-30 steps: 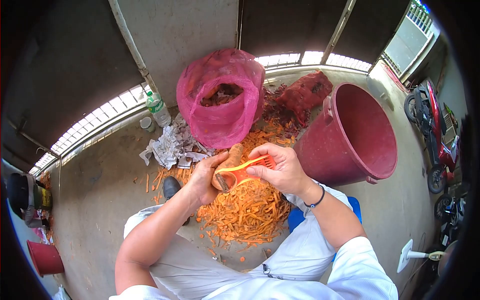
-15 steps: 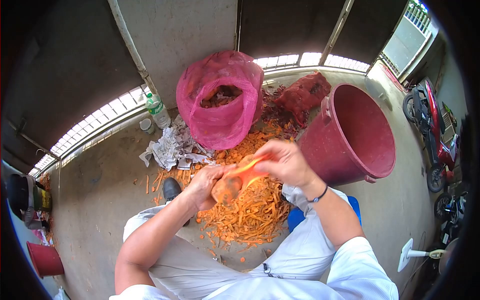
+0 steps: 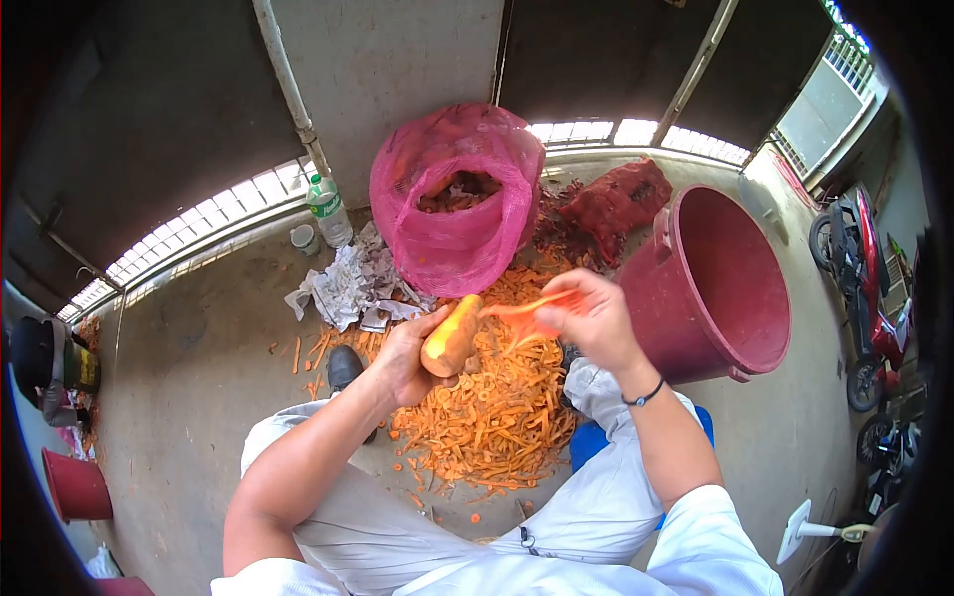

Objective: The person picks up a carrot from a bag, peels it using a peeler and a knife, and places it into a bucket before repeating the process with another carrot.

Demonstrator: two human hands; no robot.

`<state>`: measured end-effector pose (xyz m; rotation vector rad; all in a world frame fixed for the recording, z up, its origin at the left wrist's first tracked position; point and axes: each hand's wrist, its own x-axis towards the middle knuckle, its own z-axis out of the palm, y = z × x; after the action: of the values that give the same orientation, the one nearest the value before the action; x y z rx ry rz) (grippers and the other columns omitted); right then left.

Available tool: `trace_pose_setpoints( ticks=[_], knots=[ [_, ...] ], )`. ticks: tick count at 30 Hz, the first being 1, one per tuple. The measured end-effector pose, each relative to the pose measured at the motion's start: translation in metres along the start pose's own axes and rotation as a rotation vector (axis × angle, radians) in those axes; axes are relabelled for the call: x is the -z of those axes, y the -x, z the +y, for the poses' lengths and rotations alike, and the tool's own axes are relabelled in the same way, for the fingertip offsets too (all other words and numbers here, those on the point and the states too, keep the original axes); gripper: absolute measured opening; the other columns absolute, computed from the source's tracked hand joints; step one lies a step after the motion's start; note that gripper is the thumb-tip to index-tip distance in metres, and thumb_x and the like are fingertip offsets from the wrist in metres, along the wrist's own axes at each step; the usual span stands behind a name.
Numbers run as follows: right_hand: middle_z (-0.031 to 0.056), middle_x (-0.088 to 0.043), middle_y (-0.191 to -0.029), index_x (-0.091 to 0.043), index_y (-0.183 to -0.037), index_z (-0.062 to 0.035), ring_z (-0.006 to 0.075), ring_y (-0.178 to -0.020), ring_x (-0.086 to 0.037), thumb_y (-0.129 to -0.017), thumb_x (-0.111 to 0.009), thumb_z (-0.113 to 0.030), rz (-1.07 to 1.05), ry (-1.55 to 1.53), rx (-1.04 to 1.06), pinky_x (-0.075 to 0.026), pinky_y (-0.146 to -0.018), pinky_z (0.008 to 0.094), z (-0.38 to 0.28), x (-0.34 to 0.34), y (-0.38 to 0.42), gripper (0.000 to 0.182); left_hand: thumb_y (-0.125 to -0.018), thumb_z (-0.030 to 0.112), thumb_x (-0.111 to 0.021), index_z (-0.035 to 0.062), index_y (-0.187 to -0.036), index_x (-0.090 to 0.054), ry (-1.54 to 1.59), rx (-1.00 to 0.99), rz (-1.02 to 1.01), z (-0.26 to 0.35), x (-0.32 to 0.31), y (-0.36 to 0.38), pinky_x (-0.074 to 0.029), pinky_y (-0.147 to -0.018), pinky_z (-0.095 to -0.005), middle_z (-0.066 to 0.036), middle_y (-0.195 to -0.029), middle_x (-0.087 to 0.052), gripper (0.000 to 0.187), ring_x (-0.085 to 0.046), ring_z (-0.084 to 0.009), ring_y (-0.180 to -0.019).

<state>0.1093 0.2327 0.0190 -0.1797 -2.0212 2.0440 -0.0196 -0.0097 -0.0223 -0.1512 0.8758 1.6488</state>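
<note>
My left hand (image 3: 412,350) is wrapped round a thick carrot (image 3: 453,338) that points away from me and shows a bright, bare upper side. To its right, my right hand (image 3: 593,316) is closed on an orange peeler (image 3: 545,310), smeared by motion and apart from the carrot. Below both hands, between my feet, lies a heap of orange carrot peelings (image 3: 497,417).
Ahead stands an open pink mesh sack (image 3: 457,253) of carrots. A red mesh sack (image 3: 621,204) lies behind a large maroon bucket (image 3: 686,328) on the right. Crumpled paper (image 3: 348,283) and a plastic bottle (image 3: 328,211) are at left.
My right hand has moved to the right, taking the peeler off the carrot. The carrot has turned in my left hand, and its bright bare side now faces up.
</note>
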Motion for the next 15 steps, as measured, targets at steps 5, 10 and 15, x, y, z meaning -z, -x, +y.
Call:
trace_pose_setpoints(
  ticks=[5,10,15],
  knots=[
    [0.0028,-0.07,-0.096,-0.068,-0.107,-0.0005,0.0077,-0.088,-0.066,-0.086,-0.082,-0.002,-0.14,0.012,-0.022,-0.056,-0.078,0.0243,-0.007,-0.031,0.015,0.025,-0.107,0.041,-0.049,0.0122,-0.127,-0.061,-0.009,-0.003,0.095,-0.011,-0.005,-0.008,-0.052,-0.065,-0.0347,-0.005,-0.103,-0.07,0.037,-0.066,-0.0153,-0.078],
    [0.0044,-0.071,-0.096,-0.068,-0.105,0.0006,0.0094,-0.088,-0.068,-0.087,-0.082,-0.005,-0.164,0.107,-0.014,-0.058,-0.074,0.0247,-0.002,-0.031,0.016,0.023,-0.108,0.04,-0.048,0.0105,-0.127,-0.06,-0.026,-0.047,0.18,-0.02,-0.028,0.0,-0.053,-0.081,-0.0362,-0.007,-0.114,-0.069,0.037,-0.066,-0.0174,-0.095],
    [0.0051,-0.073,-0.094,-0.069,-0.103,0.0019,0.0097,-0.087,-0.069,-0.088,-0.081,-0.003,-0.171,0.341,0.202,-0.059,-0.074,0.0253,-0.011,-0.031,0.018,0.02,-0.108,0.038,-0.048,0.0093,-0.127,-0.059,-0.056,-0.124,0.178,-0.021,-0.028,0.009,-0.054,-0.084,-0.0405,-0.007,-0.111,-0.068,0.036,-0.067,-0.0202,-0.098]
  ],
)
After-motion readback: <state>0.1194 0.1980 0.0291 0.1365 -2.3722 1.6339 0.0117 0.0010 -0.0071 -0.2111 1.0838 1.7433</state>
